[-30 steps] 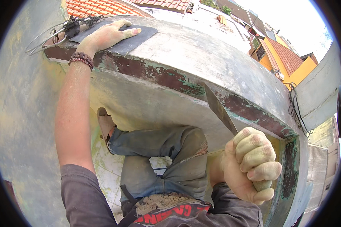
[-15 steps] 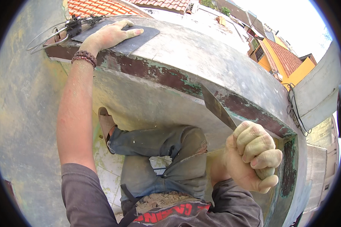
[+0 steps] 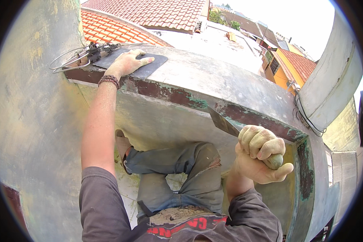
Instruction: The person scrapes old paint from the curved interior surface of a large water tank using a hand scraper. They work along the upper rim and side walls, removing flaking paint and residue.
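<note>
My left hand [image 3: 129, 63] lies with fingers stretched over a dark grey flat sheet [image 3: 154, 66] on top of the concrete ledge [image 3: 213, 66], at the upper left. My right hand [image 3: 264, 151] is closed round the handle of a scraper [image 3: 225, 125], its rounded butt showing below the fingers. The thin, dark metal blade points up and left, its tip at the ledge's front edge. That edge carries a maroon painted band [image 3: 161, 92], flaked to green and grey in places. Pale dust coats both hands. Whether the blade touches the paint I cannot tell.
Grey cables and a dark bracket [image 3: 93, 52] sit at the ledge's left end by the wall [image 3: 40, 101]. Black cable [image 3: 300, 109] hangs by the right column [image 3: 330, 84]. Beyond the ledge are tiled roofs [image 3: 149, 12]. My bent legs [image 3: 169, 161] are below the ledge.
The view has shifted slightly, with the wall and ledge's left end further into the picture. My right fist has turned a little, showing the handle's butt. My left hand stays on the sheet.
</note>
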Demonstrator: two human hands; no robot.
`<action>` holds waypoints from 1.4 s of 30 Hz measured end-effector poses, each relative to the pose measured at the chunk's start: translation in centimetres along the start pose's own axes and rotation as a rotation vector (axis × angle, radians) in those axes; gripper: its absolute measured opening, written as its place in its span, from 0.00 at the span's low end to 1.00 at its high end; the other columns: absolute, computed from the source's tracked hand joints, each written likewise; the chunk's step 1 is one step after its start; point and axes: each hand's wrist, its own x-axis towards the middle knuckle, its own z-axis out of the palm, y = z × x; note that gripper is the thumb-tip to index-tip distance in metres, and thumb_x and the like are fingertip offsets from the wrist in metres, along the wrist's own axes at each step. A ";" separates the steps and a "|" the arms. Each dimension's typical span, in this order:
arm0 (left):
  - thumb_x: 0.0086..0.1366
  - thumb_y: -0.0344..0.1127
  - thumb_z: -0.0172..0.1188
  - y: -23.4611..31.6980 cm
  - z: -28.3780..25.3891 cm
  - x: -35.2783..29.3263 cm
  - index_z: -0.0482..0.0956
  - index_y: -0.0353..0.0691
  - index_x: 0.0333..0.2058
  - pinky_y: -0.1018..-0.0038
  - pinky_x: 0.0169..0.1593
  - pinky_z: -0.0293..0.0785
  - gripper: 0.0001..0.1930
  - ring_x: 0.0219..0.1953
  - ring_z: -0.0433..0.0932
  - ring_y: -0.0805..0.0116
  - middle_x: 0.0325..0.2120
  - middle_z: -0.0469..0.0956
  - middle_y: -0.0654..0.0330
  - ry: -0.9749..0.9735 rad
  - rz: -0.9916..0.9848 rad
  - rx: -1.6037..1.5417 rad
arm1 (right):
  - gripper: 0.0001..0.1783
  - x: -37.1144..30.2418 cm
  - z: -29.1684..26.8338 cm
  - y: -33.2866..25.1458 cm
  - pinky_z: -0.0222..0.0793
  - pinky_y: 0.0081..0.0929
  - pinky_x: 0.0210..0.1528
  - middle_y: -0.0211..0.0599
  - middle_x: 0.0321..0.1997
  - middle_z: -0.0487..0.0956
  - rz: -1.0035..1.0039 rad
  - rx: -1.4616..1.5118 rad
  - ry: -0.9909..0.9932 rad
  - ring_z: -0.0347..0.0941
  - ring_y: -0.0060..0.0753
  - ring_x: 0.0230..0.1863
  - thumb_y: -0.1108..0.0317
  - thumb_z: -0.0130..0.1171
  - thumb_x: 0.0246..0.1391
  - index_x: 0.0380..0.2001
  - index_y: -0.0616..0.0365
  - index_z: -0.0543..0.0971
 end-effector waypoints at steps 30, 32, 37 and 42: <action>0.59 0.65 0.56 -0.4 0.7 0.5 0.70 0.39 0.58 0.67 0.62 0.61 0.38 0.61 0.67 0.58 0.57 0.71 0.50 -0.015 -0.020 -0.083 | 0.28 -2.0 0.3 1.8 0.52 0.28 0.17 0.29 0.14 0.63 -0.012 -0.193 -0.043 0.56 0.26 0.13 0.42 0.42 0.60 0.21 0.57 0.68; 0.58 0.67 0.56 -0.9 0.5 0.4 0.69 0.40 0.59 0.66 0.62 0.62 0.40 0.60 0.68 0.56 0.57 0.70 0.49 -0.018 0.000 -0.070 | 0.28 -2.2 0.5 2.4 0.51 0.27 0.17 0.28 0.13 0.63 -0.011 -0.220 -0.040 0.56 0.26 0.13 0.41 0.43 0.60 0.20 0.56 0.68; 0.60 0.65 0.56 -0.7 0.5 0.5 0.70 0.40 0.57 0.68 0.61 0.63 0.37 0.58 0.69 0.60 0.55 0.72 0.51 -0.027 -0.001 -0.091 | 0.28 -2.4 0.5 1.2 0.51 0.26 0.18 0.28 0.14 0.63 -0.057 -0.235 -0.028 0.56 0.24 0.13 0.41 0.43 0.60 0.20 0.55 0.68; 0.61 0.64 0.56 -0.5 0.5 0.3 0.71 0.41 0.56 0.69 0.60 0.63 0.35 0.57 0.70 0.62 0.54 0.73 0.52 -0.016 -0.001 -0.077 | 0.28 -2.3 0.3 0.5 0.51 0.27 0.17 0.29 0.14 0.64 -0.063 -0.208 -0.021 0.55 0.25 0.14 0.42 0.43 0.60 0.21 0.56 0.68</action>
